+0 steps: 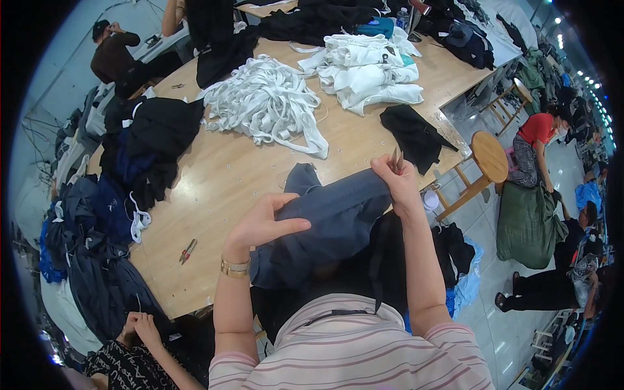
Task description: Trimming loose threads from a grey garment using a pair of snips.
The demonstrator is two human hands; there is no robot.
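A dark blue-grey piece of clothing (331, 208) is stretched between my two hands over the table's near edge. My left hand (263, 224), with a gold watch on the wrist, grips its left end; the thumb lies on top and the fingers are partly hidden by cloth. At the right end, my right hand (398, 182) pinches the fabric's edge. The same hand also holds small thread snips (397, 160), whose pointed blades stick up beyond the fingers. The lower part of the garment hangs in folds towards my lap.
On the wooden table (214, 169) lie a heap of white straps (266, 101), stacked white garments (370, 75), a black cloth piece (416, 136) and red-handled snips (188, 251). Dark clothes (156, 136) pile up at left. A stool (489, 156) stands at right. Other people sit and work around.
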